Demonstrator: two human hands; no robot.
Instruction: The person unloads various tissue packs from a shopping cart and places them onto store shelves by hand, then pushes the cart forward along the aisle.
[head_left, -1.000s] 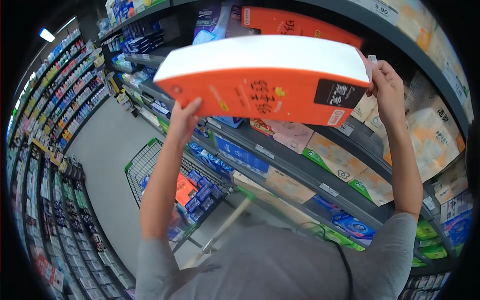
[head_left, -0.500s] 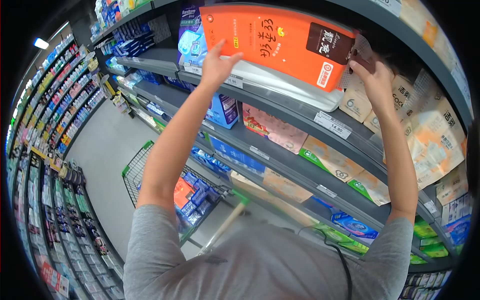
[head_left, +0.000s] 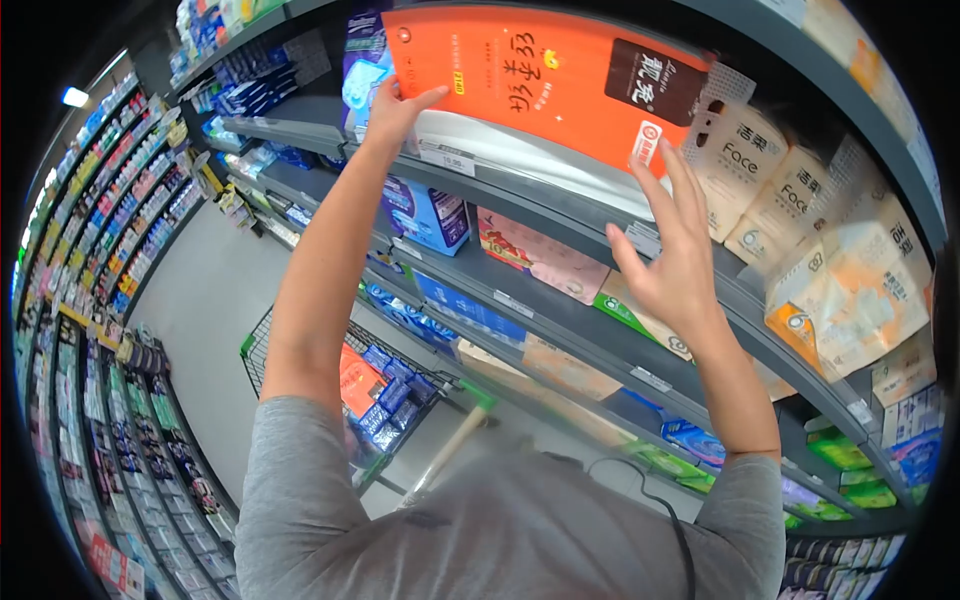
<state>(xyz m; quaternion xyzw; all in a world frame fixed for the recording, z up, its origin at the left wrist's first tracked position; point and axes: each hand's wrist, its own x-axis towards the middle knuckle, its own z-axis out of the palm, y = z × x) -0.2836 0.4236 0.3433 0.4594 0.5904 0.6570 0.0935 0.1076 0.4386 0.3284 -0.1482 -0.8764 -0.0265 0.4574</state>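
A large orange package (head_left: 570,90) with dark lettering and a brown panel lies on the upper shelf, over a white package (head_left: 520,152). My left hand (head_left: 398,112) is at its lower left corner, thumb and fingers apart and touching the edge. Below its lower right corner, my right hand (head_left: 675,255) is open with fingers spread, the fingertips close to the white label; whether they touch it I cannot tell. A blue and purple box (head_left: 365,85) stands just left of the orange package. Beige face tissue packs (head_left: 745,155) sit to its right.
A wire shopping cart (head_left: 262,340) stands below left, holding an orange package (head_left: 358,382) and several blue packs (head_left: 400,395). Lower shelves carry a pink package (head_left: 540,255) and a blue box (head_left: 428,215). Across the aisle floor (head_left: 190,300) runs another stocked shelf (head_left: 110,230).
My right hand has left the right end of the orange package and moved down and left, its fingers spreading. My left hand has shifted slightly left and down. The beige packs show more.
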